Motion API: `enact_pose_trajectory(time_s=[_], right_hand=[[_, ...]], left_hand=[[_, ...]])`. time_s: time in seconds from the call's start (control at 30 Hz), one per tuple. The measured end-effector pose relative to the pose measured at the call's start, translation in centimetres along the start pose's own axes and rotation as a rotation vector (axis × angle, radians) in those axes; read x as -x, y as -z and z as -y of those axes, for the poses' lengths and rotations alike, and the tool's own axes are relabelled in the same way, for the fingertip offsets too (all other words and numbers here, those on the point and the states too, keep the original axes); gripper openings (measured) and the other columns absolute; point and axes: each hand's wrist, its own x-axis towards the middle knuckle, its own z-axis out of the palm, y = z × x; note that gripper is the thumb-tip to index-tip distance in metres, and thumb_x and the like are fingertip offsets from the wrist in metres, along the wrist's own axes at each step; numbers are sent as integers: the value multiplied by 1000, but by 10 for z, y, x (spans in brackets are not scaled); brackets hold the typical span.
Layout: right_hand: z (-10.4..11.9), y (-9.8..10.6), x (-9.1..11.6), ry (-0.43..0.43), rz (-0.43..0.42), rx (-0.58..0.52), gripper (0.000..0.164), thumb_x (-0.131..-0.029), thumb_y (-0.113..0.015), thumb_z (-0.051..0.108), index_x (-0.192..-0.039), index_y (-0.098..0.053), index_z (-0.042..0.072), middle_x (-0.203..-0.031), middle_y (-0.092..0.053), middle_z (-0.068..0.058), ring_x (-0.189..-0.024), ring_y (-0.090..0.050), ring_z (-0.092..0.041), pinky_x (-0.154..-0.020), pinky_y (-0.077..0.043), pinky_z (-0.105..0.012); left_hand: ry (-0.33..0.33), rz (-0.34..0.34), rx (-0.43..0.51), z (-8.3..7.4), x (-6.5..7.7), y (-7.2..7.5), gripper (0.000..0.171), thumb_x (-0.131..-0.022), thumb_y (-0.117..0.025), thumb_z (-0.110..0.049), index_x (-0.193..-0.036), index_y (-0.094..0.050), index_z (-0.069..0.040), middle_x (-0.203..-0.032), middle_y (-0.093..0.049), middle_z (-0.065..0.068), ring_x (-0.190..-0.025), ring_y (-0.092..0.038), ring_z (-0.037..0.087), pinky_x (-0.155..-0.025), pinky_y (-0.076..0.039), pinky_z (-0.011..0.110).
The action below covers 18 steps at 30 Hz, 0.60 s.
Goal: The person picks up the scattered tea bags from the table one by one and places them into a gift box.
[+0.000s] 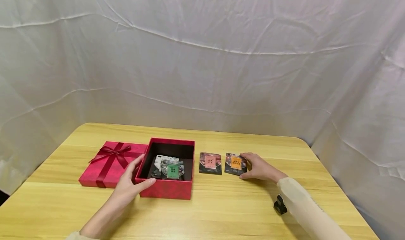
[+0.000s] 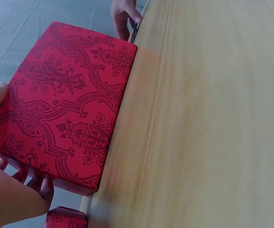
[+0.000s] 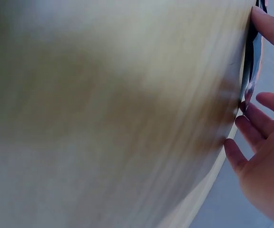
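Note:
The red patterned gift box (image 1: 167, 189) stands without its lid. Its dark inside holds a few overlapping packets, the top one a packet with a green label (image 1: 173, 171). My left hand (image 1: 128, 185) grips the box at its near left corner, the thumb on the front rim and the fingers along the left side. To the right of the box, my right hand (image 1: 260, 168) has thumb and fingers at opposite edges of a flat dark packet with an orange label (image 1: 235, 163). Between it and the box lies a similar packet with a pink label (image 1: 210, 163).
The red lid (image 1: 109, 168) with a dark red ribbon bow lies left of the box, close against it. A small black object (image 1: 280, 205) sits by the right sleeve. The wooden table (image 1: 221, 212) is backed by a pale cloth curtain (image 1: 202, 85).

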Motion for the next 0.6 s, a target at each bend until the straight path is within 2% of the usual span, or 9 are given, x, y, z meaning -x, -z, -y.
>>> enact_pose_trajectory(time_s=[0.6], right_hand=[[9,-2,4,-4,9,-42,91,-73,-82,39,-142,-41,-6,-142,-37,-29,-128,-37,-47,-101,-30,-63]], left_hand=[[-5,6,24,-1,1,-1,84,-87,-71,-12,-153,-20,-14,-144,-35,19,-123,-40,37,-84,-47,24]])
